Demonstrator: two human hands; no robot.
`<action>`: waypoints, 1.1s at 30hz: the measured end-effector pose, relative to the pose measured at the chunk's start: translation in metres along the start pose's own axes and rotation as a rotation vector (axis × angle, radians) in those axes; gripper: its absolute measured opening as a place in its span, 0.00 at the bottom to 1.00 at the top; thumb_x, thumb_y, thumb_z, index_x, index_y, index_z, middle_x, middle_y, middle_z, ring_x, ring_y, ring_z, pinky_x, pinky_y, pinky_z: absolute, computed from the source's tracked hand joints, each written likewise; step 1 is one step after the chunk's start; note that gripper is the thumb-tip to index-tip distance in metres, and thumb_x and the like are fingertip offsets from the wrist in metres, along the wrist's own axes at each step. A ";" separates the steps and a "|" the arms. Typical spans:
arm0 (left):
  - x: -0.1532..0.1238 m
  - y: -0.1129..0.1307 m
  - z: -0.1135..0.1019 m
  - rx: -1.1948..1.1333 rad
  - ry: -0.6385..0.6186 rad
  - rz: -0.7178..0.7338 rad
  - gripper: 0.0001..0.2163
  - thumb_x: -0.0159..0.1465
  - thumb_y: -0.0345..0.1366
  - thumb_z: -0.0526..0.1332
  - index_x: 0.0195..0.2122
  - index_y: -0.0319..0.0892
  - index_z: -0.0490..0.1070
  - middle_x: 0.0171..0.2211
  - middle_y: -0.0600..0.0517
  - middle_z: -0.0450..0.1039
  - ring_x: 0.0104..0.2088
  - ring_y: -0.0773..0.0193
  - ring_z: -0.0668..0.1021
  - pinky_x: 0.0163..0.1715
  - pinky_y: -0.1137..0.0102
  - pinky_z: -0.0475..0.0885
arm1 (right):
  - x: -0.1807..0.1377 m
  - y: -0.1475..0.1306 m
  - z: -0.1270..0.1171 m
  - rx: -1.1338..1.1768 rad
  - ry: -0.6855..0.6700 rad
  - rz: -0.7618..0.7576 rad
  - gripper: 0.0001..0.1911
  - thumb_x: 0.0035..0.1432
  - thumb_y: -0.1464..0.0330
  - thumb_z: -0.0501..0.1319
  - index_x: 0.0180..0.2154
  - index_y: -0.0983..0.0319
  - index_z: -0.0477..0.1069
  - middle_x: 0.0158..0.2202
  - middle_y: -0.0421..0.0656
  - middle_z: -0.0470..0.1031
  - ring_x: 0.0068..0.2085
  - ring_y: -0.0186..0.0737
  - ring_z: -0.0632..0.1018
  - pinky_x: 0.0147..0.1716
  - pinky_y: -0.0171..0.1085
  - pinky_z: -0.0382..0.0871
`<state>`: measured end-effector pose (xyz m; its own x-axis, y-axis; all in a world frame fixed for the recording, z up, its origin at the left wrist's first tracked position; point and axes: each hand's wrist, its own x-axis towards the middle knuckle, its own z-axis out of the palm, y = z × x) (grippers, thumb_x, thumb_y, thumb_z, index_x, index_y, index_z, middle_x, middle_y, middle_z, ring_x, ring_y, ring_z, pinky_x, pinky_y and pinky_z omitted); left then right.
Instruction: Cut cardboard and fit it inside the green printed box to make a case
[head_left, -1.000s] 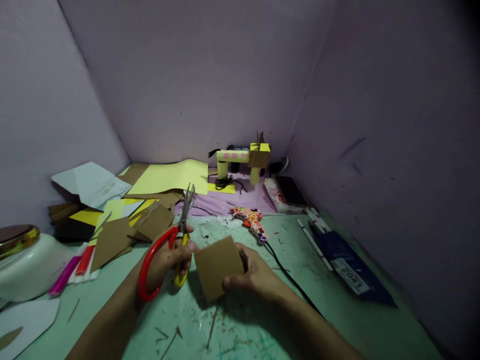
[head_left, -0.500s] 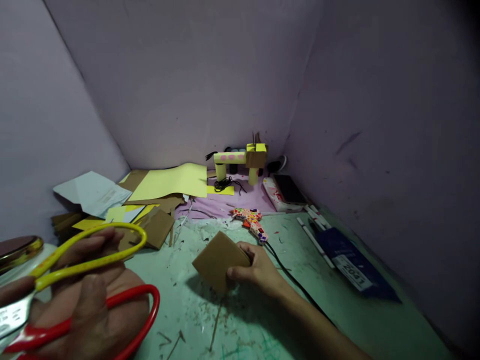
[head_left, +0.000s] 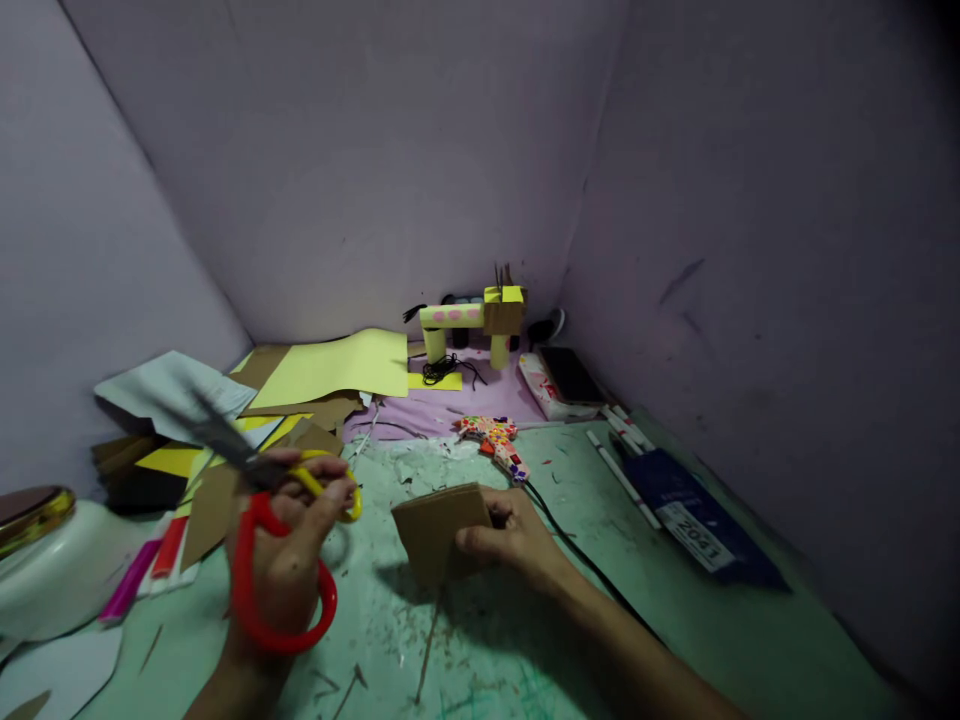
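Note:
My left hand [head_left: 289,550] is closed around a pair of scissors [head_left: 244,590] with one red and one yellow handle. The blades point up and away to the left and are smeared by motion. In my right hand [head_left: 514,535] is a folded piece of brown cardboard [head_left: 442,530], pinched at its right side between thumb and fingers just above the green table [head_left: 390,660]. Beyond that hand lies a glue gun [head_left: 495,440] with a colourful pattern, its black cord running under my right forearm.
A yellow paper-and-cardboard animal figure [head_left: 457,316] stands at the back. Yellow paper [head_left: 352,360] and cardboard scraps [head_left: 214,510] pile up at the left, near a white rounded object [head_left: 67,580]. On the right are a phone [head_left: 570,375], white sticks [head_left: 622,480] and a blue packet [head_left: 697,520].
My left hand has swung the scissors from the lower left towards the middle, turning the blades away from me. My right hand has tilted the cardboard so its top edge shows.

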<state>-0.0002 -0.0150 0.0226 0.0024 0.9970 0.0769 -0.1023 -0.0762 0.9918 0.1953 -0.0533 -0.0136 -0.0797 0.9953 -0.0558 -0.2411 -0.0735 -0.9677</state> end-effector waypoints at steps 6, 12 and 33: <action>-0.011 -0.003 0.017 0.132 -0.243 -0.039 0.19 0.50 0.35 0.69 0.39 0.44 0.62 0.31 0.53 0.72 0.32 0.63 0.74 0.31 0.72 0.69 | -0.004 0.000 0.001 0.015 -0.103 -0.014 0.19 0.43 0.57 0.65 0.32 0.67 0.75 0.25 0.42 0.70 0.27 0.37 0.68 0.27 0.34 0.58; -0.019 -0.015 0.023 0.113 -0.270 0.031 0.15 0.53 0.31 0.66 0.37 0.46 0.61 0.29 0.56 0.68 0.30 0.66 0.72 0.32 0.73 0.67 | -0.004 0.000 0.003 -0.115 -0.074 -0.059 0.23 0.47 0.50 0.63 0.27 0.66 0.74 0.21 0.40 0.65 0.24 0.34 0.64 0.24 0.33 0.55; -0.031 -0.016 0.045 -0.098 -0.020 0.018 0.16 0.52 0.29 0.64 0.38 0.45 0.58 0.29 0.57 0.67 0.32 0.66 0.73 0.34 0.73 0.69 | -0.008 0.012 0.026 0.508 0.136 0.081 0.19 0.41 0.65 0.71 0.39 0.63 0.76 0.32 0.45 0.80 0.34 0.47 0.79 0.39 0.45 0.71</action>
<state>0.0461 -0.0450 0.0086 0.0195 0.9950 0.0978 -0.1990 -0.0920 0.9757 0.1681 -0.0641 -0.0182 0.0006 0.9819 -0.1893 -0.6800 -0.1384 -0.7201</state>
